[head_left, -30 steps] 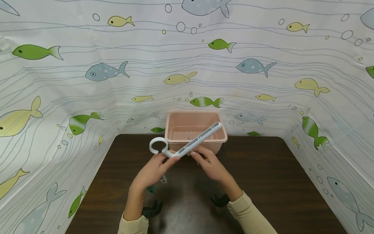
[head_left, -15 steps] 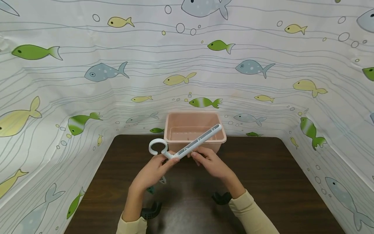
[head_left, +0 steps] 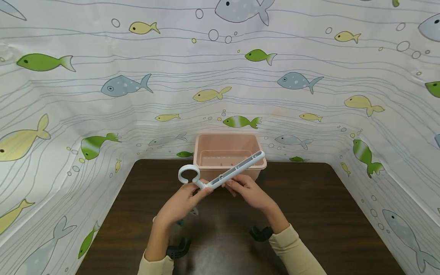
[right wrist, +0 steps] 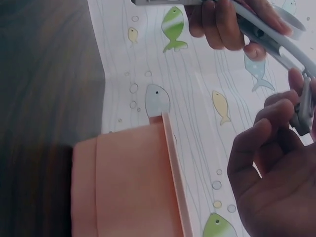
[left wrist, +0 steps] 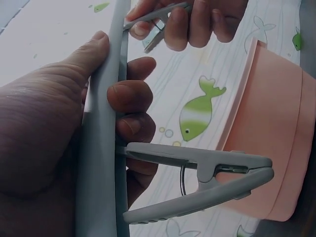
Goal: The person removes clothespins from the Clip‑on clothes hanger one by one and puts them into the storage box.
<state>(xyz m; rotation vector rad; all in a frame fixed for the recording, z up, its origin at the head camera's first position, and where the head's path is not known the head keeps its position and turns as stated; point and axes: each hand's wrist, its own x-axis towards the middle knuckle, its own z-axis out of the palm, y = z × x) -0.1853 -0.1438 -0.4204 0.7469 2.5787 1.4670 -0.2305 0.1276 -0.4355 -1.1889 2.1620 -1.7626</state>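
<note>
A pale grey plastic clip hanger (head_left: 237,170) is held up in front of the bin, its bar slanting up to the right. At its left end is an open ring hook (head_left: 189,174). My left hand (head_left: 183,200) grips the bar near the hook, thumb on one side and fingers curled round the other. My right hand (head_left: 251,194) is below the bar's middle and pinches a small grey clip (right wrist: 303,106) at the bar. Another grey clip (left wrist: 217,182) hangs from the bar beside my left fingers. Below my left hand, a green piece (head_left: 180,222) is partly hidden.
Behind the hanger, a pink plastic bin (head_left: 225,167) stands at the back of the dark wooden table (head_left: 309,214). A white sheet printed with fish (head_left: 240,103) surrounds the table at the back and sides. Black wrist mounts (head_left: 178,248) sit under both forearms.
The hanger has shifted slightly right, and its far end is a little lower against the bin. Both hands keep their hold, with only small movement.
</note>
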